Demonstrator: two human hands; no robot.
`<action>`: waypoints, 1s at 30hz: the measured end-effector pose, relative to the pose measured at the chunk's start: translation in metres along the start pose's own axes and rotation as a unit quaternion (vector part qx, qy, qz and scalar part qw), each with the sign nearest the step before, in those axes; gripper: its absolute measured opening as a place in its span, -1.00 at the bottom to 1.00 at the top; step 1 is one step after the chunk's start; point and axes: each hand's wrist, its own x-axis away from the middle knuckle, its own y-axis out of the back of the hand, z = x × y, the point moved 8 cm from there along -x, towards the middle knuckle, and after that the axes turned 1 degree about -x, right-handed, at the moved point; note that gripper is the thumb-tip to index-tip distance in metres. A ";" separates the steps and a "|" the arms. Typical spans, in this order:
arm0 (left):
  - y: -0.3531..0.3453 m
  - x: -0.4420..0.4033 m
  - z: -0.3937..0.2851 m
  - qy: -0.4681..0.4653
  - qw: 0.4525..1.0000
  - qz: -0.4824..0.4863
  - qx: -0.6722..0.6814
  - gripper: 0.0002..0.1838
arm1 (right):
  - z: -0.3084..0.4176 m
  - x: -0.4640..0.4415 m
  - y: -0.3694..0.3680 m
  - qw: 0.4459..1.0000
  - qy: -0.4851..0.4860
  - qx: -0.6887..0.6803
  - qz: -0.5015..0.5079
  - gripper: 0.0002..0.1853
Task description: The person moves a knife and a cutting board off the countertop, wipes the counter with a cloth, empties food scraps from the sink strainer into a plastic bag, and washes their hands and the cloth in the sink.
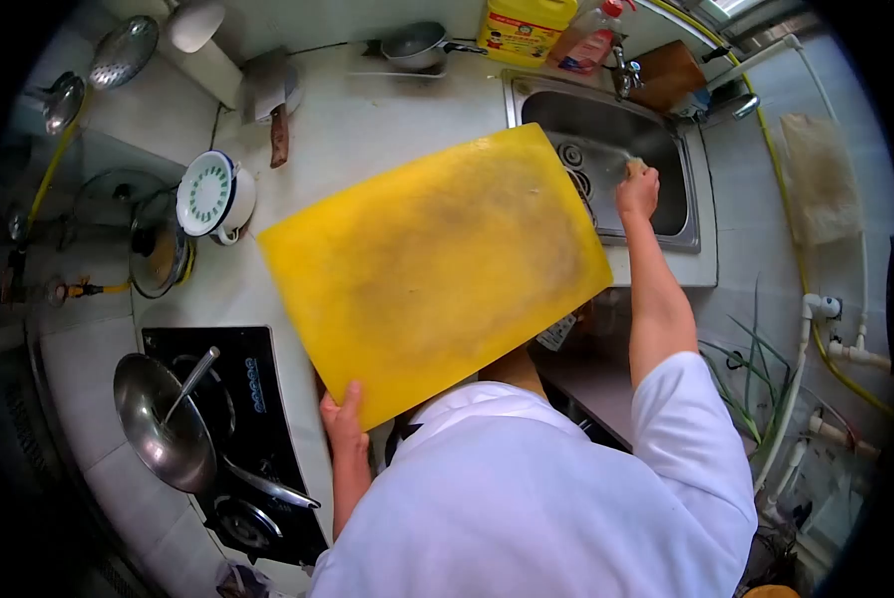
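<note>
A large yellow cutting board (417, 269) with dark stains across its middle is tilted over the counter edge, its far corner reaching the sink rim. My left hand (345, 419) grips its near left corner, thumb on top and the other fingers mostly hidden underneath. Over the metal sink (681, 149), my right hand (638, 189) is closed around a small pale thing too little seen to name. The faucet (626, 75) stands behind that hand at the back of the sink.
To the left, a wok (163, 429) with a ladle sits on the black gas stove (257, 399). A cleaver (275, 110), an enamel mug (217, 194) and a small pan (414, 45) stand on the counter. Yellow jug (527, 30) and soap bottle (588, 40) stand behind the sink.
</note>
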 end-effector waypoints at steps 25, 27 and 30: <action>0.003 -0.017 -0.024 -0.012 0.998 0.027 -0.063 -0.61 | -0.027 0.018 0.004 0.997 0.025 -0.062 0.030 -0.74; 0.005 -0.018 -0.025 -0.015 0.998 0.036 -0.056 -0.61 | -0.036 0.021 -0.010 0.993 0.007 -0.106 0.050 -0.72; 0.006 -0.018 -0.030 -0.001 0.997 0.018 -0.080 -0.66 | -0.008 0.032 -0.034 0.994 0.076 -0.066 0.040 -0.61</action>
